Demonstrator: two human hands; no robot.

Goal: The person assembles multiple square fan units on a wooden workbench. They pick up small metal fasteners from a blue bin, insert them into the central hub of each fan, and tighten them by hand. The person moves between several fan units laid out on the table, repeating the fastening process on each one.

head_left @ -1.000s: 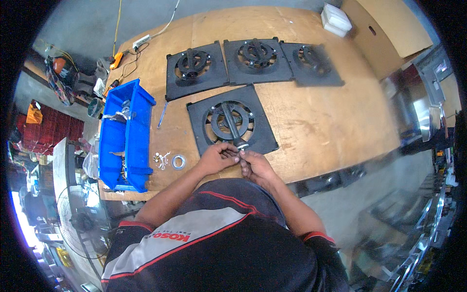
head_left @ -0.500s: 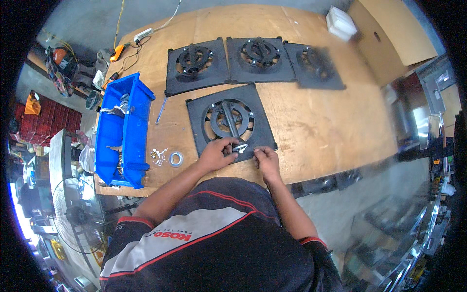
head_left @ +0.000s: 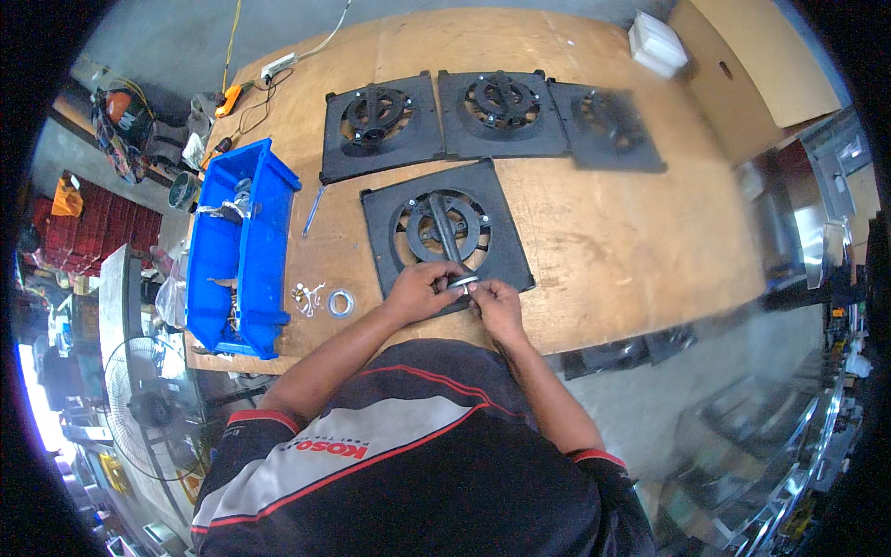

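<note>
Left hand (head_left: 418, 292) and right hand (head_left: 497, 304): fingers clamped together on small metal ring (head_left: 463, 282) at near edge of black fan plate (head_left: 447, 232) on desk (head_left: 594, 223). Ring likely light, rigid, slippery; pinch at rim.

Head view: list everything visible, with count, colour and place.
Square fan plates: four, black; three in a row at the far side, one near the hands.
Metal ring: one, silver, between both hands' fingertips.
Parts bin: one, blue, left on the wooden table.
Washer: one, silver, beside the bin.
Small box: one, white, far right corner.
Standing fan: one, on the floor at left.
Left hand: on the ring.
Right hand: on the ring.
</note>
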